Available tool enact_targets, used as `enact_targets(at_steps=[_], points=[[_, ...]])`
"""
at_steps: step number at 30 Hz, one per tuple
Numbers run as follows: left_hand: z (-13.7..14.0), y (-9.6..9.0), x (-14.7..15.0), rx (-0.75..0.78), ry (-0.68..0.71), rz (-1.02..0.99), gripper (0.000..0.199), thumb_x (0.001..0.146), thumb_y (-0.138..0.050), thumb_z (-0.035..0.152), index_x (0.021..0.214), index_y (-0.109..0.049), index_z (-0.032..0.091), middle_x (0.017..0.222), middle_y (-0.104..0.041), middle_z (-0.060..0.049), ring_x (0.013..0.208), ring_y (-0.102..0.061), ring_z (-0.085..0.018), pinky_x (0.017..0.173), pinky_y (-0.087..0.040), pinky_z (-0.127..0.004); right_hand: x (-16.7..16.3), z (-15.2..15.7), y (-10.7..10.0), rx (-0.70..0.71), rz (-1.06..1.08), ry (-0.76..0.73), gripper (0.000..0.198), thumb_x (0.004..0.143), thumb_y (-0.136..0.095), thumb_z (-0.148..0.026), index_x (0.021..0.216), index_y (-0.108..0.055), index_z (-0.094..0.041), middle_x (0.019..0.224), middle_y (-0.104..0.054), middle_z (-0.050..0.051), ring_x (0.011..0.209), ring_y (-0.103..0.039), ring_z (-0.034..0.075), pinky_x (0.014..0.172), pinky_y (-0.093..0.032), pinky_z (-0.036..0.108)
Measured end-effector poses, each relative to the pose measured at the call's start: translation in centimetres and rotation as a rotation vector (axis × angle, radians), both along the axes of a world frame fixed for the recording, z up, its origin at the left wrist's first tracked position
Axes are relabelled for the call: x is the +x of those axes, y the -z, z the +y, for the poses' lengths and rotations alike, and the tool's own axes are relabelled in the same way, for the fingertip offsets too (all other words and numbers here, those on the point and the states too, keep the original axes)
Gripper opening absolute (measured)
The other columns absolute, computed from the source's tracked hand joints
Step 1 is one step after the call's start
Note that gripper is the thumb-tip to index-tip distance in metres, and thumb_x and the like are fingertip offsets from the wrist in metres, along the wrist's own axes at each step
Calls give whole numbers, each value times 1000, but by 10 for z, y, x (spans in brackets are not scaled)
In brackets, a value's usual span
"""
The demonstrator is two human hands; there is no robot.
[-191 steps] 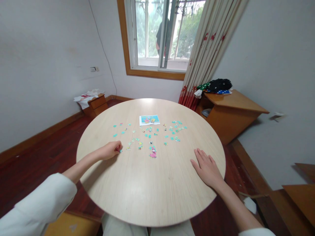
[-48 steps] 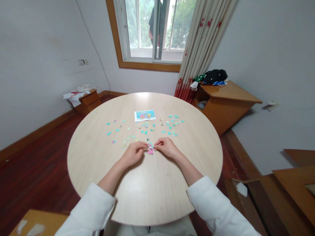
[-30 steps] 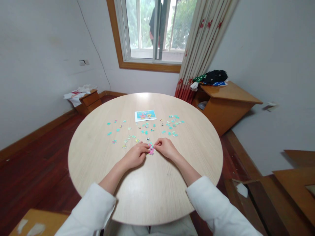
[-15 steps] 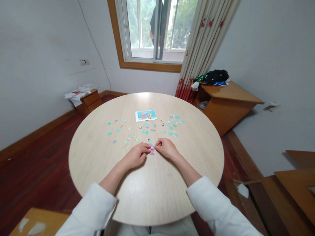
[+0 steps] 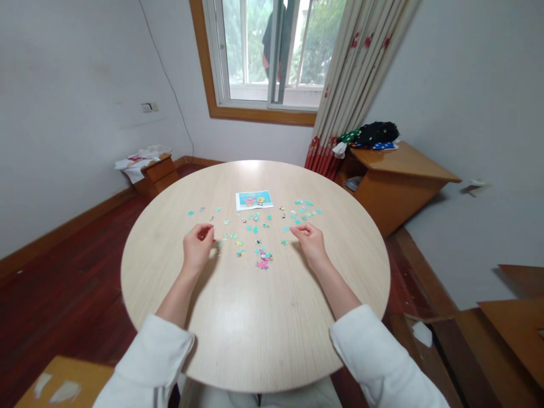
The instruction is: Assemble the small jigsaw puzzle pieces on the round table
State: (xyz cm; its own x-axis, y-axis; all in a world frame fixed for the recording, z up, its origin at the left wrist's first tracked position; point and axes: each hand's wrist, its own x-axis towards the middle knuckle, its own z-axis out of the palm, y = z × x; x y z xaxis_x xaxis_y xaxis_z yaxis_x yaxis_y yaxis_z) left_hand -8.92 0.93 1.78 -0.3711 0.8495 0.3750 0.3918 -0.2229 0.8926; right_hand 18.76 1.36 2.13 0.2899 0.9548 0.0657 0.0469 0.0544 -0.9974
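Observation:
My left hand (image 5: 198,248) hovers over the left part of the table, its fingers curled inward. Whether a piece is in them is hidden. To the right, my right hand (image 5: 311,245) has thumb and fingers pinched together beside a teal puzzle piece (image 5: 285,229); what they hold, if anything, is too small to make out. Between the hands lies a small joined cluster of pink and teal puzzle pieces (image 5: 263,262). A yellow and teal piece (image 5: 284,242) sits left of my right hand, and another loose piece (image 5: 240,253) lies left of the cluster.
A picture card (image 5: 254,200) with cartoon figures lies beyond the scattered pieces on the round table (image 5: 255,334). Several teal pieces (image 5: 304,209) are grouped at the right. A wooden cabinet (image 5: 399,175) with cloths stands behind right, beside the curtain (image 5: 340,85).
Both hands have left the pink cluster and moved apart, left hand leftward, right hand rightward and away from me. Loose pieces now show left of the cluster and near my right hand.

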Motion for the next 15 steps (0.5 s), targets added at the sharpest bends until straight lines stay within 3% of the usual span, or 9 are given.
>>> enact_targets(at_steps=[3, 8, 15], points=[[6, -3, -22, -6, -111, -223, 20, 62, -61, 31, 74, -57, 15, 60, -54, 3, 42, -48, -8, 43, -39, -22, 3, 0, -3, 12, 76, 31, 33, 53, -69, -45, 62, -50, -18, 43, -35, -11, 41, -24, 5, 42, -19, 20], [8, -6, -48, -16, -238, -511, 15, 57, -61, 22, 68, -54, 15, 53, -49, 6, 41, -43, -6, 40, -37, -20, 7, 1, -2, 15, 155, 57, 33, 51, -71, -43, 62, -50, -19, 42, -33, -11, 41, -23, 4, 41, -17, 20], [8, -4, -57, -22, -281, -508, 12, 58, -59, 19, 69, -57, 14, 60, -54, 3, 41, -43, -5, 39, -37, -19, 8, 1, -4, 11, 127, 31, 33, 53, -70, -43, 62, -50, -18, 43, -32, -11, 42, -24, 4, 40, -17, 19]])
